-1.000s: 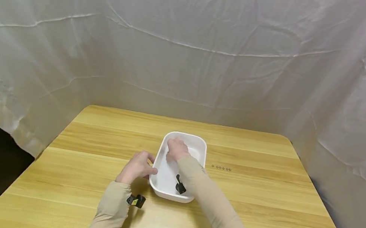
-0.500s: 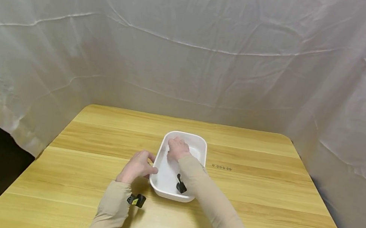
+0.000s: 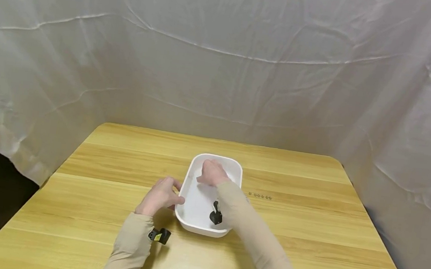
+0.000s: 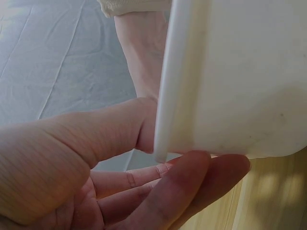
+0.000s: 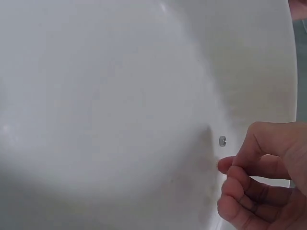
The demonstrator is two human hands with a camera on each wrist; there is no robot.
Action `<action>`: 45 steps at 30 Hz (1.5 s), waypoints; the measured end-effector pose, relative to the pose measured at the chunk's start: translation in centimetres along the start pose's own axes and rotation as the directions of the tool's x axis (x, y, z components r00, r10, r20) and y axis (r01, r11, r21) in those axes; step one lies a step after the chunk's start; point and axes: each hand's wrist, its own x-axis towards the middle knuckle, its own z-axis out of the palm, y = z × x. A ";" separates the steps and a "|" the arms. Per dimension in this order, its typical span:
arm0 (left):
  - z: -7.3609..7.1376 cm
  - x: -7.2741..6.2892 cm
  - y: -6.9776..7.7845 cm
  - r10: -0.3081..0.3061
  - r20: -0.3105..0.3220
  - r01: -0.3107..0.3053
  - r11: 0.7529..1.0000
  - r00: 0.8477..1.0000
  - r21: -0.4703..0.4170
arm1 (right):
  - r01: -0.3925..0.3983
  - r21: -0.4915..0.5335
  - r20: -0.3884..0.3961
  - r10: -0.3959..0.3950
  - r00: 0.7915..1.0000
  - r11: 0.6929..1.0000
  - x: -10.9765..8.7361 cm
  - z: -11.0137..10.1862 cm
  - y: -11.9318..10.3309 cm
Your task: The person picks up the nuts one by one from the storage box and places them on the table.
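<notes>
A deep white plastic tray (image 3: 195,214) lies on the table. My left hand (image 3: 160,197) holds its left side wall, thumb over the rim and fingers outside against the wall. In the left wrist view those fingers (image 4: 180,184) touch the tray's outer side. My right hand (image 3: 212,173) is inside the tray, near the far left part. In the right wrist view a tiny shiny metal nut (image 5: 222,141) lies on the tray floor beside the wall, just apart from my right fingertips (image 5: 226,165). The right thumb and fingers are curled together, with nothing visible between them.
Several tiny metal nuts (image 3: 262,196) lie in a row on the wooden table (image 3: 308,234), right of the tray. Pale curtains (image 3: 221,82) hang around the back and sides. A small black camera (image 3: 160,235) is on the left wrist.
My right hand has shifted slightly right and away from the tray's left wall, its wrist turning a little. The left hand stays on the tray, and the nuts' row is unchanged.
</notes>
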 end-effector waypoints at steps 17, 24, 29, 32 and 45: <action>-0.1 0.0 -0.3 0.023 -0.004 -0.023 1.000 1.000 -0.017 | -0.059 0.248 0.143 0.023 0.989 0.967 -0.5 -1.2 0.2; -0.1 0.1 -0.3 0.021 -0.003 -0.021 1.000 1.000 -0.017 | -0.025 0.294 0.137 -0.016 0.990 0.955 -1.1 -2.1 0.0; -0.1 0.1 -0.3 0.021 -0.006 -0.021 1.000 1.000 -0.003 | 0.007 0.322 0.129 -0.051 0.990 0.947 -1.4 -2.4 0.0; -0.1 0.1 -0.3 0.017 -0.004 -0.017 1.000 1.000 -0.004 | 0.025 0.360 0.128 -0.076 0.989 0.932 -1.7 -2.8 0.0; 0.0 0.3 -0.2 0.018 -0.001 -0.018 1.000 1.000 -0.005 | 0.058 0.421 0.116 -0.117 0.986 0.905 -3.1 -4.7 0.7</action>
